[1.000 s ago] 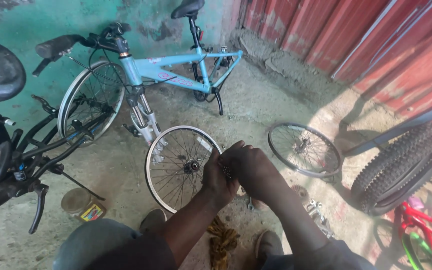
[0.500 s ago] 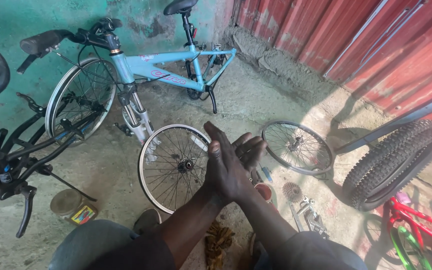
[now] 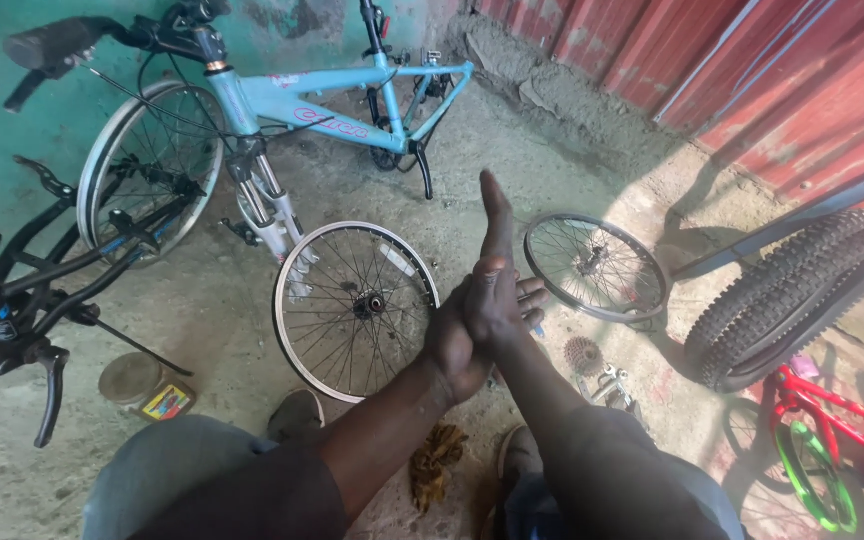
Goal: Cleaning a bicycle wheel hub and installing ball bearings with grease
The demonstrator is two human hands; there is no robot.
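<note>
Since half a second ago the hands have turned against each other: the right hand now stands upright with its fingers straight and pointing to the far wall, and the left hand lies pressed against its palm side, its fingers long and near together, so that neither hand holds anything. Just to the left of the hands, the bare wheel stands tilted on the ground, a thin shiny metal rim with fine spokes and a small dark hub; the left hand is just beside its right edge, though I cannot tell if it touches. A second rim of the same kind lies to the right, a little apart from the fingers. Near it on the ground are a small toothed sprocket and some metal parts. Farther right, a thick black knobby tire leans, and below it is a red and green small bicycle. At the far side a light blue bicycle stands against the green wall. The concrete floor is rough and dusty, with open room between the blue bicycle and the hands. A round tin sits near left, and a brown rag lies between the shoes.
</note>
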